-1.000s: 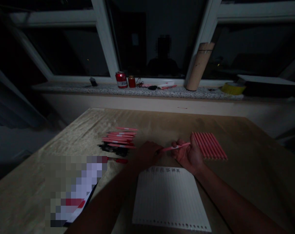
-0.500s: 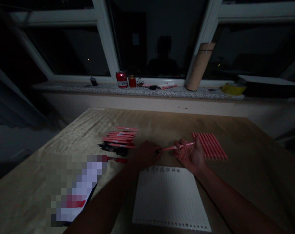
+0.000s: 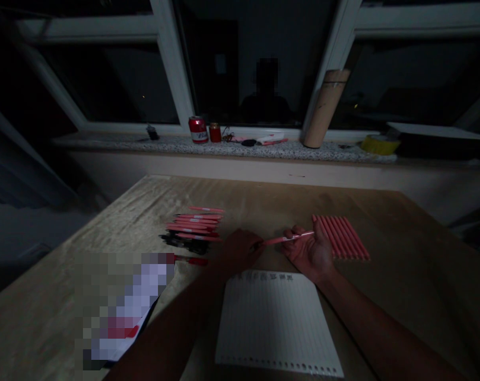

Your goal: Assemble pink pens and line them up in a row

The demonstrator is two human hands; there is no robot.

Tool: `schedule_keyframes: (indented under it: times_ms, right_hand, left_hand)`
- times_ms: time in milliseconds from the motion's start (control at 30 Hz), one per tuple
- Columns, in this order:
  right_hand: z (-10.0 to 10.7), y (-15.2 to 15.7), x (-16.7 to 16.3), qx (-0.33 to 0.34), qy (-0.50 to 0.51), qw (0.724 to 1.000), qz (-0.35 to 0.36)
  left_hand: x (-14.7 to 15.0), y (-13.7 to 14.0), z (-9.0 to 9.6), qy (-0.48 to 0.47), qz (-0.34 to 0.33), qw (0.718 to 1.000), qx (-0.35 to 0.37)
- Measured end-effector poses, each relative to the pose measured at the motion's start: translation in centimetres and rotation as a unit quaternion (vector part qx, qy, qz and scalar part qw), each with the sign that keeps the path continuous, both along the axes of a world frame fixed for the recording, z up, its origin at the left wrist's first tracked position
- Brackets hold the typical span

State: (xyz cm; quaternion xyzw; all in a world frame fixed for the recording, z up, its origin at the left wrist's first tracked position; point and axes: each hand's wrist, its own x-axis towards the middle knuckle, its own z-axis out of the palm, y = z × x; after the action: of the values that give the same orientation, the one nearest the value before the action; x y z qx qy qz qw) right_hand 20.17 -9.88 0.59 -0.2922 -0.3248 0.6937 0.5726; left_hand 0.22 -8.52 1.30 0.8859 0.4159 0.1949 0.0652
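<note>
Between my two hands a slim pink pen [image 3: 277, 241] with a pale label is held nearly level above the table. My left hand [image 3: 240, 248] is closed at its left end, with the fingertips in shadow. Palm up, my right hand [image 3: 311, 254] has its fingers curled around the pen's right part, the thumb close to that end. Just beyond the right hand lies a neat row of pink pens [image 3: 343, 238], side by side. Left of my left hand is a looser pile of pink pens [image 3: 194, 225], with black pens [image 3: 184, 242] along its near side.
A lined notepad [image 3: 277, 323] with handwriting along its far edge lies below my hands. At left are a red pen [image 3: 198, 261] and a blurred-out flat object [image 3: 132, 307]. A can [image 3: 198, 130], a jar [image 3: 215, 132], a cardboard tube [image 3: 326, 108] and yellow tape [image 3: 380, 144] stand on the windowsill.
My right thumb has bent in slightly toward the pen's right end. The fingers of my left hand have shifted a little at the other end. The pen stays nearly in place.
</note>
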Motion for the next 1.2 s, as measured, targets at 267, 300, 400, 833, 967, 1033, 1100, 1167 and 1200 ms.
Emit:
schedule_keyframes:
  times_ms: [267, 300, 400, 833, 967, 1033, 1100, 1167, 1200]
  right_hand:
    - [0.04, -0.06, 0.07, -0.026, 0.114, 0.993, 0.028]
    - [0.09, -0.08, 0.08, -0.028, 0.131, 0.990, 0.038]
    - [0.26, -0.12, 0.05, -0.034, 0.157, 0.986, 0.053]
    - [-0.20, 0.00, 0.22, -0.046, 0.137, 0.989, 0.036]
    - [0.05, -0.07, 0.08, -0.044, 0.142, 0.988, 0.036]
    - [0.12, -0.08, 0.01, -0.046, 0.151, 0.987, 0.039]
    - [0.10, -0.07, 0.00, -0.044, 0.160, 0.985, 0.042]
    - [0.06, -0.06, 0.07, -0.039, 0.160, 0.985, 0.042]
    - [0.06, -0.06, 0.13, -0.036, 0.159, 0.986, 0.044]
  left_hand:
    - [0.12, -0.12, 0.01, -0.015, 0.003, 1.000, 0.002]
    - [0.09, -0.14, -0.01, -0.018, 0.002, 1.000, 0.005]
    - [0.02, -0.16, -0.11, -0.028, -0.003, 0.999, 0.015]
    - [0.07, -0.01, -0.12, -0.022, -0.012, 1.000, 0.017]
    - [0.07, -0.08, 0.02, -0.020, -0.009, 1.000, 0.019]
    - [0.06, -0.12, 0.06, -0.021, -0.006, 1.000, 0.017]
    - [0.05, -0.14, 0.01, -0.022, -0.004, 1.000, 0.018]
    - [0.02, -0.11, -0.11, -0.018, -0.005, 1.000, 0.020]
    - [0.01, -0.09, -0.18, -0.016, -0.005, 1.000, 0.020]
